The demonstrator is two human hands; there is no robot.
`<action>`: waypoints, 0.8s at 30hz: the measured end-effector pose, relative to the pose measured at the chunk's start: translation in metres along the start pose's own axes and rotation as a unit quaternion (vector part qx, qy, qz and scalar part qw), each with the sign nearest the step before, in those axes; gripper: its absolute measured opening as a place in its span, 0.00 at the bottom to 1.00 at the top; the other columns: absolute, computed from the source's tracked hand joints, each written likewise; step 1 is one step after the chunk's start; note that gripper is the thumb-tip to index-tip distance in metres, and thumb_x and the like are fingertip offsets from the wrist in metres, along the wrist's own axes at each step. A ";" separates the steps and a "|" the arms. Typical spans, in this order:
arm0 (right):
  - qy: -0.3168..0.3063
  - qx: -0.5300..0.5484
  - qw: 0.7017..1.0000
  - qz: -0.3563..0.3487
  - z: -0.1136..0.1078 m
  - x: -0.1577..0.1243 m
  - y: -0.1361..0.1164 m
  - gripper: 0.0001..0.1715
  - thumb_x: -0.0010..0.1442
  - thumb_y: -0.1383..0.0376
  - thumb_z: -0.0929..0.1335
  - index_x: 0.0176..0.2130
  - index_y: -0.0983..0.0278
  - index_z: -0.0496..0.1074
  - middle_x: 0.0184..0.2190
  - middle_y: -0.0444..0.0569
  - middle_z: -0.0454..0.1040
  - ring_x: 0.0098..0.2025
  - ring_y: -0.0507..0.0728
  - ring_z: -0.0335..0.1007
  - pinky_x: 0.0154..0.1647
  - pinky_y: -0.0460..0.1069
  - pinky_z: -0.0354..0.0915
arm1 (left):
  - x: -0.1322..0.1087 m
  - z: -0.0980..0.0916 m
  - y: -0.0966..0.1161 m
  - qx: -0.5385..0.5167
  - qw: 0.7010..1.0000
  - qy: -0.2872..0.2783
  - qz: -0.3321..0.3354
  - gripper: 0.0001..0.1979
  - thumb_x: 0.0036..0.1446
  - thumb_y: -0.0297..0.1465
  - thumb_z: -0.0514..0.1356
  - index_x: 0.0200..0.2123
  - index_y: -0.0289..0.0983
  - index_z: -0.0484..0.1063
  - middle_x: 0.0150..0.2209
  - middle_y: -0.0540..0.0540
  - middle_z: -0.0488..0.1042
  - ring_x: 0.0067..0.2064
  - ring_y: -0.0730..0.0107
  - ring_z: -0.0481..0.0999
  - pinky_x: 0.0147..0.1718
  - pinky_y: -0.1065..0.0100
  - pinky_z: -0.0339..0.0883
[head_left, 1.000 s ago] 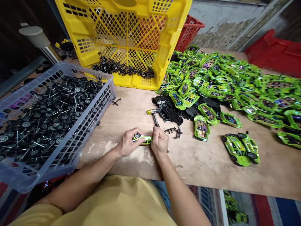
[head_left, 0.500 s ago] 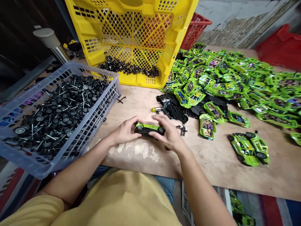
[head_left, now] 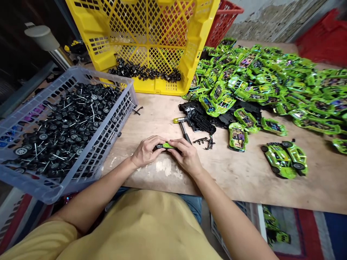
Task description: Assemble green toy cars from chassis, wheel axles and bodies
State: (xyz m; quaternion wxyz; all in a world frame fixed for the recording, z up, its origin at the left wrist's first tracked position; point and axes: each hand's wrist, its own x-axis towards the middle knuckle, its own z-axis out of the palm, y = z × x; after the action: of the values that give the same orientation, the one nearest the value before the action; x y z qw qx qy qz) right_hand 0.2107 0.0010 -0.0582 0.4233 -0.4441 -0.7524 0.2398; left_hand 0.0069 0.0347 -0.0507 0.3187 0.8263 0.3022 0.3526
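Note:
A green toy car (head_left: 168, 146) with black wheels is held low over the wooden table, mostly covered by my fingers. My left hand (head_left: 148, 151) grips its left end, where one wheel shows. Around the right end, my right hand (head_left: 187, 154) has its fingers and thumb closed on the body. Just beyond my right hand lies a small hammer (head_left: 183, 126) with a yellow head end and a dark handle. Thin black plastic parts (head_left: 207, 141) are beside it, and black car bases (head_left: 199, 119) are heaped behind.
At left stands a translucent crate (head_left: 127, 96) full of wheels on axles. A tipped yellow crate (head_left: 189, 79) holds more of them. Green car bodies (head_left: 260, 94) are piled at right, near two wheeled cars (head_left: 284, 159). A red basket (head_left: 227, 18) stands behind.
My hands have drawn closer together around the toy car, which has turned and is now more covered. The hammer, partly hidden before, shows more fully.

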 end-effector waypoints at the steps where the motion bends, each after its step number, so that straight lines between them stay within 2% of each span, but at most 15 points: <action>1: 0.012 0.009 1.000 0.007 0.003 0.000 0.001 0.12 0.63 0.65 0.69 0.47 0.61 0.75 0.43 0.53 0.76 0.46 0.57 0.74 0.48 0.53 0.71 | -0.001 0.003 -0.001 -0.017 0.999 0.022 -0.024 0.11 0.59 0.28 0.60 0.46 0.36 0.70 0.46 0.39 0.76 0.49 0.63 0.75 0.50 0.62 0.68; 3: 0.066 0.035 0.996 0.038 0.010 -0.002 0.001 0.11 0.62 0.64 0.69 0.46 0.61 0.75 0.41 0.52 0.76 0.45 0.57 0.74 0.48 0.53 0.71 | -0.004 0.012 -0.002 -0.076 0.987 0.104 -0.099 0.23 0.54 0.31 0.65 0.53 0.37 0.67 0.52 0.38 0.73 0.52 0.62 0.74 0.51 0.62 0.68; 5: 0.128 0.067 0.986 0.080 0.016 -0.004 -0.001 0.10 0.62 0.62 0.69 0.44 0.61 0.75 0.40 0.51 0.76 0.44 0.57 0.74 0.48 0.54 0.70 | -0.006 0.022 -0.002 -0.149 0.956 0.171 -0.186 0.31 0.50 0.35 0.68 0.56 0.37 0.64 0.55 0.37 0.71 0.53 0.61 0.74 0.51 0.63 0.69; 7: 0.151 0.087 0.979 0.106 0.019 -0.003 -0.007 0.11 0.63 0.60 0.68 0.44 0.61 0.73 0.41 0.50 0.75 0.44 0.57 0.73 0.48 0.54 0.69 | -0.006 0.028 0.002 -0.195 0.931 0.175 -0.255 0.27 0.50 0.38 0.68 0.52 0.34 0.69 0.50 0.39 0.75 0.49 0.60 0.76 0.49 0.64 0.70; 9: 0.142 0.053 0.984 0.089 0.014 0.006 -0.018 0.16 0.64 0.56 0.67 0.48 0.62 0.71 0.44 0.52 0.74 0.47 0.59 0.71 0.48 0.55 0.68 | -0.003 0.028 0.010 -0.192 0.926 0.154 -0.285 0.20 0.52 0.39 0.66 0.44 0.33 0.73 0.41 0.41 0.78 0.43 0.61 0.78 0.44 0.64 0.72; 12: 0.118 -0.104 0.987 -0.009 -0.003 0.037 -0.043 0.27 0.61 0.47 0.66 0.50 0.65 0.69 0.47 0.58 0.71 0.50 0.63 0.66 0.50 0.58 0.64 | 0.006 0.020 0.026 -0.125 0.957 0.122 -0.232 0.13 0.51 0.34 0.64 0.39 0.34 0.74 0.35 0.46 0.78 0.36 0.65 0.77 0.38 0.67 0.72; 15: -0.021 -0.263 0.960 -0.095 -0.015 0.073 -0.065 0.32 0.61 0.40 0.61 0.38 0.66 0.72 0.37 0.57 0.72 0.42 0.62 0.66 0.41 0.54 0.61 | 0.014 0.014 0.038 -0.051 0.977 0.106 -0.179 0.07 0.47 0.28 0.63 0.33 0.36 0.73 0.32 0.47 0.77 0.34 0.67 0.76 0.35 0.68 0.71; 17: -0.105 -0.319 0.935 -0.116 -0.015 0.089 -0.073 0.33 0.64 0.41 0.57 0.33 0.65 0.72 0.31 0.55 0.72 0.36 0.60 0.66 0.33 0.51 0.56 | 0.016 0.013 0.041 -0.030 0.976 0.115 -0.185 0.05 0.45 0.28 0.64 0.28 0.36 0.71 0.27 0.48 0.74 0.30 0.68 0.74 0.31 0.68 0.69; 18: -0.127 -0.333 0.927 -0.118 -0.013 0.094 -0.074 0.33 0.66 0.43 0.55 0.33 0.66 0.72 0.30 0.54 0.71 0.34 0.59 0.65 0.30 0.51 0.53 | 0.015 0.014 0.041 -0.026 0.974 0.117 -0.193 0.06 0.45 0.29 0.64 0.25 0.36 0.69 0.24 0.49 0.72 0.27 0.69 0.72 0.28 0.69 0.67; 21: -0.135 -0.343 0.923 -0.110 -0.006 0.096 -0.071 0.31 0.70 0.50 0.53 0.34 0.66 0.72 0.30 0.53 0.71 0.33 0.58 0.65 0.27 0.50 0.47 | 0.012 0.015 0.040 -0.013 0.970 0.113 -0.214 0.09 0.44 0.30 0.65 0.21 0.36 0.65 0.17 0.52 0.66 0.21 0.73 0.68 0.20 0.72 0.59; 24: -0.114 -0.297 0.943 -0.101 -0.004 0.089 -0.061 0.29 0.70 0.53 0.53 0.32 0.65 0.71 0.28 0.52 0.70 0.31 0.57 0.64 0.28 0.50 0.47 | 0.011 0.010 0.035 -0.028 0.973 0.092 -0.210 0.07 0.44 0.26 0.63 0.20 0.35 0.66 0.18 0.52 0.67 0.22 0.74 0.68 0.21 0.74 0.58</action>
State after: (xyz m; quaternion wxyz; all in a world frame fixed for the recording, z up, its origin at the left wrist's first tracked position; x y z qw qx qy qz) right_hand 0.1637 0.0480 0.0266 0.2056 -0.4410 -0.8736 0.0101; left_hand 0.0305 0.0181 -0.0253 0.3794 0.6990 0.4874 0.3603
